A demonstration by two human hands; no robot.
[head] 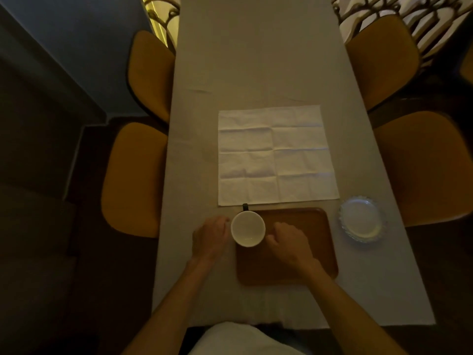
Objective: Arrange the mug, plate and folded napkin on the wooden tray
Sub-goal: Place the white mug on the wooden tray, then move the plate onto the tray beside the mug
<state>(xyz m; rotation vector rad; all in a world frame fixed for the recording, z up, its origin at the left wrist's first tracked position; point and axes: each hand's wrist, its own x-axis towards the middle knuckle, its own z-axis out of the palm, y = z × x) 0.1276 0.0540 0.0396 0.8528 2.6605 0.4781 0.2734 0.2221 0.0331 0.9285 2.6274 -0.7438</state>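
Seen from above in dim light: white mug (pixel 248 228) standing upright at the tray's (pixel 302 267) far-left corner, dark handle pointing away toward the napkin (pixel 276 155). Left hand (pixel 211 238) against the mug's left side, fingers curled toward it; right hand (pixel 289 240) just right of the mug, over the tray, fingers loosely curled; cannot tell whether either truly grips the mug. Napkin spread flat and unfolded on the table (pixel 256 60), creased in a grid, just beyond the tray. Glass plate (pixel 362 220) on the table right of the tray, apart from it. Mustard chairs (pixel 133 175) along both sides.
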